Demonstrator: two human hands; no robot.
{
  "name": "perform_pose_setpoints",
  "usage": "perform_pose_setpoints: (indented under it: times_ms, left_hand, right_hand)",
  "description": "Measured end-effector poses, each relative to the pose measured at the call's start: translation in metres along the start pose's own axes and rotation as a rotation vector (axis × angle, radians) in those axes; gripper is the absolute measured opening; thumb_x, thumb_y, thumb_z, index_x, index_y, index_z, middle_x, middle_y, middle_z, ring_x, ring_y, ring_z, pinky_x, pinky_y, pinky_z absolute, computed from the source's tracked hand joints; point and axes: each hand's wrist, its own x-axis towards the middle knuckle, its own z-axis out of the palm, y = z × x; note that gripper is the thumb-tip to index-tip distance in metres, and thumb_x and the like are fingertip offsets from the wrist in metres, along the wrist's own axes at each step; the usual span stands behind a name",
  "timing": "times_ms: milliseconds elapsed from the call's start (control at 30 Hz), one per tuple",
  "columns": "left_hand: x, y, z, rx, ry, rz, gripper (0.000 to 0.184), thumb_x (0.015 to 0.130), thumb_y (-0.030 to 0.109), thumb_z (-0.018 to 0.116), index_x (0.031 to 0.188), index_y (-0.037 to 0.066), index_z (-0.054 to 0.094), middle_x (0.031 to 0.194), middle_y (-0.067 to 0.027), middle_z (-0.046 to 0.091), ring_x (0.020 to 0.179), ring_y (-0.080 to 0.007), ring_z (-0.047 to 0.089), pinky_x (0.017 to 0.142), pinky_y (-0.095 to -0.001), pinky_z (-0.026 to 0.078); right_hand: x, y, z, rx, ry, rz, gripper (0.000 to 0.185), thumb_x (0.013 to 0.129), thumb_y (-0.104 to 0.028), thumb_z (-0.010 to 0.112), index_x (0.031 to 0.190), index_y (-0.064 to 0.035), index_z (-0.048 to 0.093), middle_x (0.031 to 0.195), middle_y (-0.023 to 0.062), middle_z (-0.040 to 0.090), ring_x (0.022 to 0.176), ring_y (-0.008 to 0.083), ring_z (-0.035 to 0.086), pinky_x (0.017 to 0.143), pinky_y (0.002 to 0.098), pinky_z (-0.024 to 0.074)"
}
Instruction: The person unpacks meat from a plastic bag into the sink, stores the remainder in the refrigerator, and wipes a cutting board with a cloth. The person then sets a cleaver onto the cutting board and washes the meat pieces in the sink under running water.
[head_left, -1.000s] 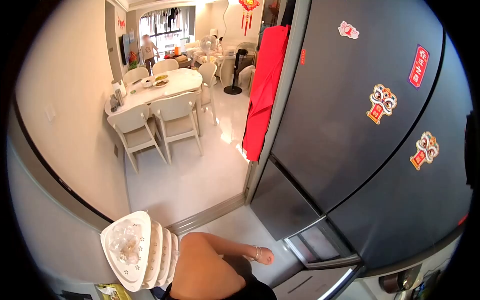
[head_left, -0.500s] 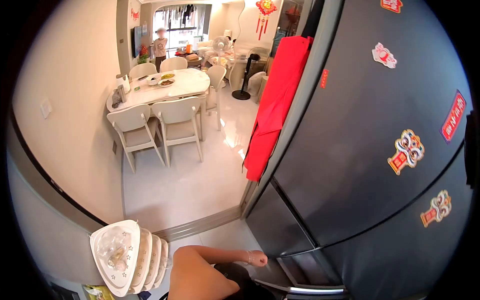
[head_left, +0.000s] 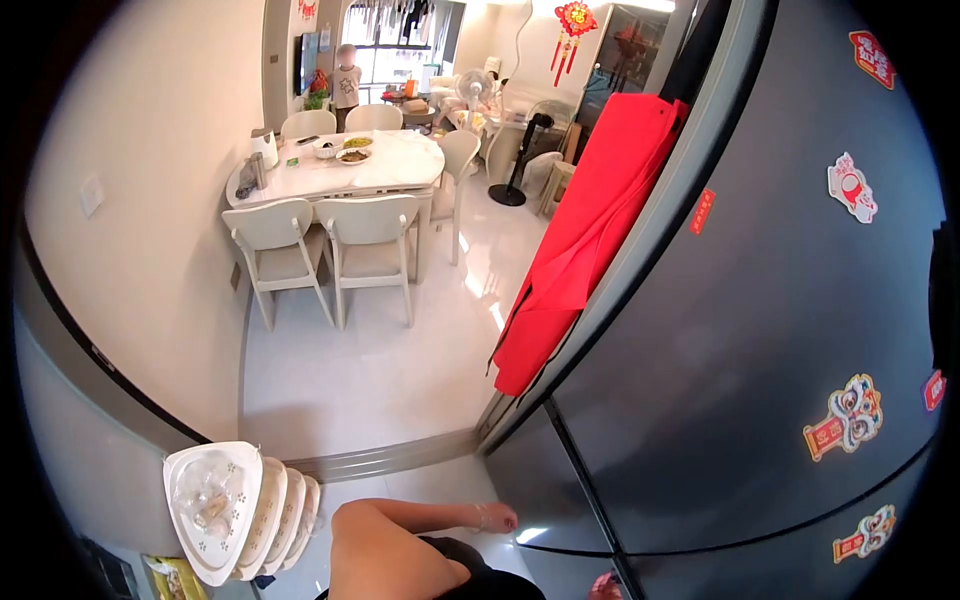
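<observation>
My left hand is in front of my body at the bottom centre, below the door sill. Its fingers look curled closed, and nothing shows in them. A clear or pale band circles its wrist. Only a small part of my right hand shows at the bottom edge, close against the dark grey refrigerator, near the seam between its lower doors. Its finger pose is mostly cut off. The refrigerator's lower doors appear closed flush. Lion-face magnets and red stickers decorate its front.
Tiered white trays stand at lower left, the top one holding clear plastic. A red cloth hangs beside the refrigerator. Past the sill are a dining table with dishes, chairs, a black fan and a person.
The refrigerator's lower door, open earlier with a pale edge showing, is now closed. My right hand has come into view beside it. My left hand shifted slightly left; the view turned.
</observation>
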Motion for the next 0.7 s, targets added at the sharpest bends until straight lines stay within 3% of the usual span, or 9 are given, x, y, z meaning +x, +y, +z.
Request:
perform_pose_setpoints:
  times_ms: [67, 167, 267, 367, 400, 500, 700]
  left_hand:
    - [0.006, 0.002, -0.007, 0.0, -0.037, -0.01, 0.022, 0.081, 0.025, 0.057, 0.097, 0.011, 0.066, 0.096, -0.0101, 0.066, 0.091, -0.0247, 0.062, 0.082, -0.037, 0.048]
    - [0.019, -0.006, -0.01, 0.03, -0.081, 0.019, 0.022, 0.081, 0.024, 0.056, 0.097, 0.012, 0.066, 0.096, -0.0105, 0.066, 0.092, -0.0256, 0.061, 0.083, -0.0375, 0.048]
    - [0.029, -0.002, -0.005, 0.063, -0.126, 0.068, 0.022, 0.08, 0.021, 0.056, 0.097, 0.011, 0.066, 0.092, -0.0104, 0.066, 0.09, -0.0265, 0.062, 0.081, -0.0378, 0.048]
    - [0.038, 0.013, 0.007, 0.083, -0.155, 0.151, 0.021, 0.081, 0.021, 0.057, 0.096, 0.009, 0.063, 0.086, -0.0111, 0.065, 0.083, -0.0273, 0.062, 0.075, -0.0377, 0.048]
    - [0.043, 0.022, 0.011, 0.094, -0.171, 0.196, 0.02, 0.081, 0.021, 0.057, 0.096, 0.008, 0.062, 0.084, -0.0115, 0.064, 0.08, -0.0275, 0.062, 0.073, -0.0377, 0.048]
    - [0.058, 0.056, 0.027, 0.138, -0.316, 0.252, 0.022, 0.078, 0.018, 0.057, 0.098, 0.011, 0.065, 0.086, -0.0112, 0.066, 0.083, -0.0286, 0.062, 0.075, -0.0384, 0.048]
    - [0.079, 0.102, 0.078, 0.276, -0.773, 0.376, 0.026, 0.082, 0.021, 0.054, 0.104, 0.01, 0.062, 0.094, -0.013, 0.066, 0.088, -0.0298, 0.062, 0.079, -0.0391, 0.048]
  right_hand:
    - [0.016, 0.0, 0.008, 0.131, 0.025, -0.063, 0.027, 0.084, -0.006, 0.05, 0.108, -0.005, 0.063, 0.113, 0.0124, 0.063, 0.11, 0.026, 0.056, 0.093, 0.0422, 0.0465]
    - [0.01, 0.019, 0.009, 0.095, -0.038, -0.146, 0.025, 0.086, -0.004, 0.049, 0.106, -0.0058, 0.063, 0.11, 0.0139, 0.063, 0.103, 0.0273, 0.058, 0.093, 0.0418, 0.0474]
    - [-0.023, 0.057, 0.055, 0.035, 0.159, -0.3, 0.021, 0.086, -0.007, 0.052, 0.102, -0.0059, 0.065, 0.104, 0.0141, 0.065, 0.093, 0.0267, 0.061, 0.089, 0.0412, 0.0498]
    - [-0.004, 0.073, 0.004, 0.031, -0.233, 0.102, 0.02, 0.086, -0.009, 0.054, 0.103, -0.0075, 0.064, 0.1, 0.0096, 0.065, 0.09, 0.0246, 0.061, 0.082, 0.0384, 0.0523]
    - [-0.009, 0.085, -0.001, -0.155, -0.04, 0.078, 0.017, 0.084, -0.01, 0.058, 0.1, -0.0087, 0.065, 0.09, 0.0066, 0.065, 0.086, 0.0221, 0.061, 0.071, 0.0342, 0.0526]
    - [-0.038, 0.142, -0.04, -0.358, 0.27, -0.051, 0.016, 0.083, -0.011, 0.059, 0.097, -0.0093, 0.065, 0.088, 0.006, 0.065, 0.084, 0.021, 0.061, 0.069, 0.0327, 0.0515]
    - [-0.145, 0.312, -0.189, -0.17, 0.695, -0.221, 0.012, 0.081, -0.012, 0.061, 0.093, -0.0104, 0.064, 0.084, 0.0047, 0.065, 0.08, 0.0187, 0.06, 0.064, 0.0297, 0.0494]
